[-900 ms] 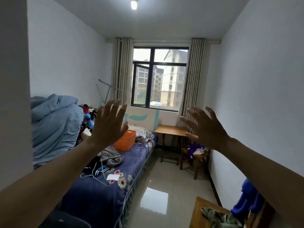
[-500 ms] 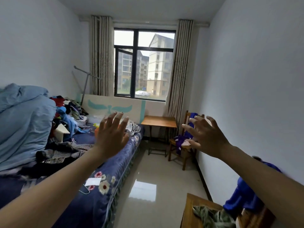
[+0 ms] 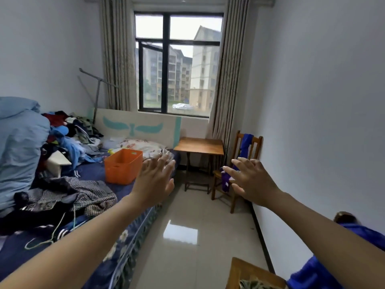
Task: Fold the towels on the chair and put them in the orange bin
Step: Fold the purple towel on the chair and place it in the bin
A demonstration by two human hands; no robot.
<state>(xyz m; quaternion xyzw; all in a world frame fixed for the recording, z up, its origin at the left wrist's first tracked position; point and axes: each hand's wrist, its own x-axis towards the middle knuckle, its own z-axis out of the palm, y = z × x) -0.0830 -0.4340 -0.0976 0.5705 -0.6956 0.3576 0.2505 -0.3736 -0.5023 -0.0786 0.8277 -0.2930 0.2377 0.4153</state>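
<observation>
An orange bin (image 3: 123,166) stands on the bed, apparently empty inside. Against the right wall stands a wooden chair (image 3: 238,142) with a blue towel (image 3: 246,145) draped over its back and a purple towel (image 3: 225,180) hanging off its seat. My left hand (image 3: 155,180) is raised with fingers spread, in the air just right of the bin and holding nothing. My right hand (image 3: 251,180) is also raised with straight spread fingers, and it covers part of the chair seat in the view. Both hands are well short of the chair.
The bed (image 3: 100,215) on the left is piled with clothes and a light blue duvet (image 3: 18,147). A small wooden table (image 3: 199,146) stands under the window beside the chair. Shiny tiled floor (image 3: 187,236) runs between bed and wall. Another wooden surface (image 3: 239,272) with blue cloth sits at bottom right.
The view has moved forward into the room and tilted down; the bin, table and chair appear nearer. Both hands have stayed raised and spread, now lower in the view.
</observation>
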